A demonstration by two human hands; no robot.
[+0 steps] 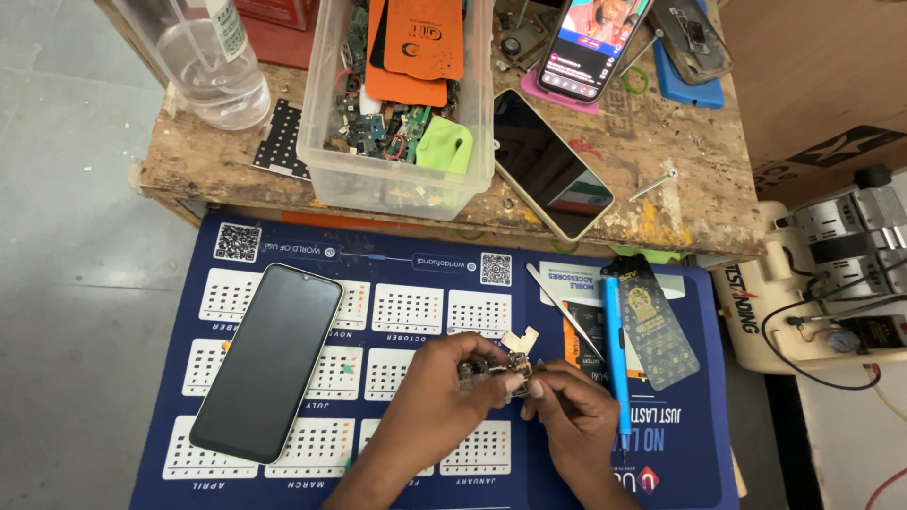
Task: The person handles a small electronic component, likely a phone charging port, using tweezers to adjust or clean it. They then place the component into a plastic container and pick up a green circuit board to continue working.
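Blue mat (283, 247), left hand (452, 395) and right hand (567, 408) pinching small circuit board (501, 368), details indistinct

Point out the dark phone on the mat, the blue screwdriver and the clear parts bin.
Phone (267, 362), head view, middle of its dark screen.
Blue screwdriver (615, 340), head view, middle of the handle.
Parts bin (321, 104), head view, left clear wall.

Two bare hands, left hand (444, 397) and right hand (576, 416), with bare forearms enter at lower centre of the frame; no sleeves, gloves, rings or watch visible.
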